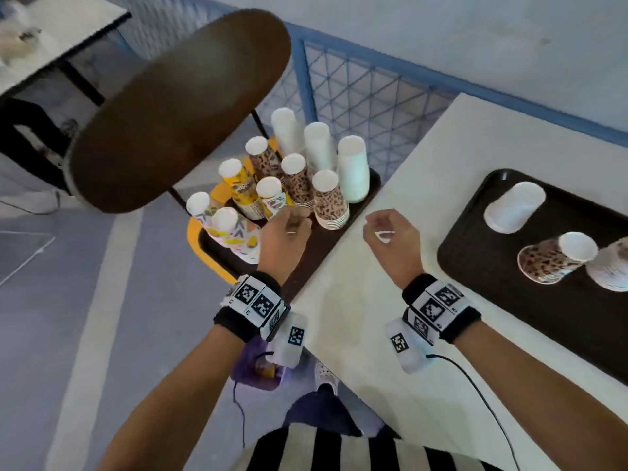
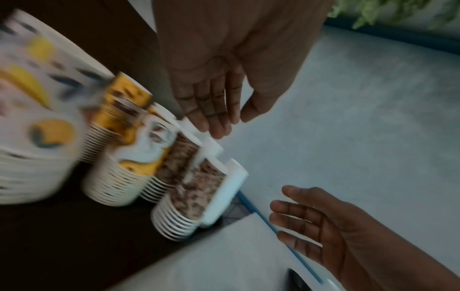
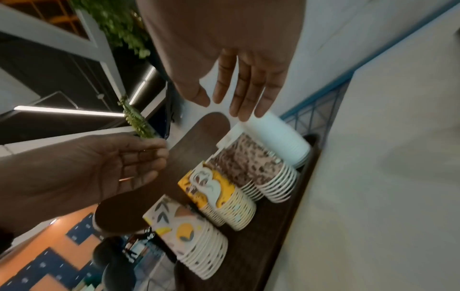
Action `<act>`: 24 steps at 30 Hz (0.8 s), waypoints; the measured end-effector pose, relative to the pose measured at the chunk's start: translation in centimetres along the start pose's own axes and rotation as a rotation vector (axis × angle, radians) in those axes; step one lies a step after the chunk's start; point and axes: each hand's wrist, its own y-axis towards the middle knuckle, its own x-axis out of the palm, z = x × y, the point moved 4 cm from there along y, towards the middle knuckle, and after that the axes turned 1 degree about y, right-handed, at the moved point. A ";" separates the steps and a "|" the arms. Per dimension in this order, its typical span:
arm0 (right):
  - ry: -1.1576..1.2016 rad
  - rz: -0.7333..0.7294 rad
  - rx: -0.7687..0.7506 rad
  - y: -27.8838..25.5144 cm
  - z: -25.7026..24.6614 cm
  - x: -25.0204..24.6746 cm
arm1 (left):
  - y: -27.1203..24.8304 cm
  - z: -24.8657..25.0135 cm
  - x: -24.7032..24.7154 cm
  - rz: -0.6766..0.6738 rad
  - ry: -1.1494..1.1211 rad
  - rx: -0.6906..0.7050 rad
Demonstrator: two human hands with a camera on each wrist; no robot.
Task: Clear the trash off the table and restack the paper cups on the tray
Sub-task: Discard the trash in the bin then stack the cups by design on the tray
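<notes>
Several upside-down stacks of paper cups, white (image 1: 353, 168), leopard-print (image 1: 329, 198) and yellow-patterned (image 1: 238, 185), stand on a dark tray (image 1: 323, 246) set on a yellow seat beside the table. My left hand (image 1: 292, 220) hovers over this tray's near side, fingers relaxed and holding nothing. My right hand (image 1: 377, 229) hangs over the white table's corner, likewise holding nothing. Both wrist views show straight fingers on the left hand (image 2: 216, 118) and the right hand (image 3: 244, 102). On the table, a second dark tray (image 1: 482, 287) holds a white cup stack (image 1: 513, 207) and a leopard cup stack (image 1: 550, 258) lying on their sides.
A brown oval board (image 1: 176, 110) looms at the upper left, close to the cup stacks. A blue mesh railing (image 1: 373, 96) runs behind the seat and the white table (image 1: 373, 334). Another patterned cup stack (image 1: 611, 266) lies at the right edge of the table's tray.
</notes>
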 end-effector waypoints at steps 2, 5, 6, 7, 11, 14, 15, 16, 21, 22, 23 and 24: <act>0.017 -0.074 0.029 0.2 -0.3 4.1 | 0.7 -3.1 -3.6 0.103 -0.025 -0.041; -0.003 -0.160 0.082 0.9 -0.6 8.9 | 1.5 -6.9 -7.6 0.249 -0.084 -0.102; -0.018 -0.183 0.089 1.3 -0.7 10.2 | 1.7 -8.1 -8.6 0.284 -0.103 -0.119; -0.029 -0.200 0.092 1.7 -0.8 11.4 | 2.0 -9.2 -9.3 0.307 -0.122 -0.139; -0.087 -0.227 0.073 3.7 -1.1 15.1 | 2.8 -12.9 -10.4 0.302 -0.150 -0.210; -0.128 -0.228 0.052 5.4 -1.1 17.3 | 3.5 -14.5 -9.7 0.230 -0.161 -0.241; -0.119 -0.225 0.043 5.9 -1.1 17.9 | 3.7 -15.0 -9.4 0.194 -0.139 -0.239; -0.109 -0.222 0.029 6.2 -1.2 18.4 | 3.8 -15.5 -9.0 0.155 -0.121 -0.238; -0.169 -0.197 0.060 7.5 0.1 21.0 | 4.4 -17.1 -7.6 -0.017 -0.174 -0.272; -0.181 -0.182 0.076 7.6 0.4 21.4 | 4.6 -17.2 -7.3 -0.045 -0.183 -0.268; -0.202 -0.165 0.085 7.6 0.7 21.7 | 4.8 -17.3 -7.1 -0.068 -0.181 -0.265; -0.229 -0.145 0.082 7.5 0.8 21.8 | 5.1 -17.5 -6.9 -0.083 -0.174 -0.267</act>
